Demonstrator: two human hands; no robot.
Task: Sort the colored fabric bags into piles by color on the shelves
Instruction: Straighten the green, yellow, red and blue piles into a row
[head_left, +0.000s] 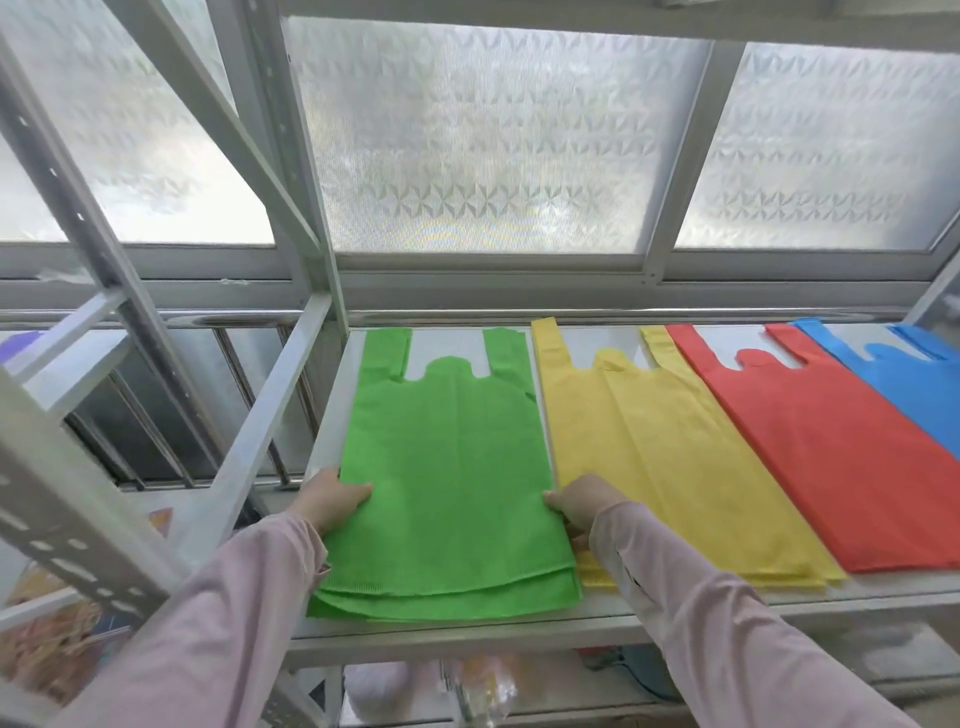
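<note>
Four piles of fabric bags are laid side by side on a pale metal shelf (675, 621) running across the lower half of the frame, below frosted window panes (488, 140). The green pile (452, 467) is seen at the centre, its handles pointed toward the window. Its left edge is gripped by the left hand (332, 501), thumb laid on top and the other fingers tucked beneath. Its right edge is pinched by the right hand (582, 501) in the same manner, in the narrow gap beside the yellow pile (675, 467). The red pile (831, 457) is overlapped onto the yellow one's right side, and the blue pile (914, 379) is cut off at the right edge of the frame.
</note>
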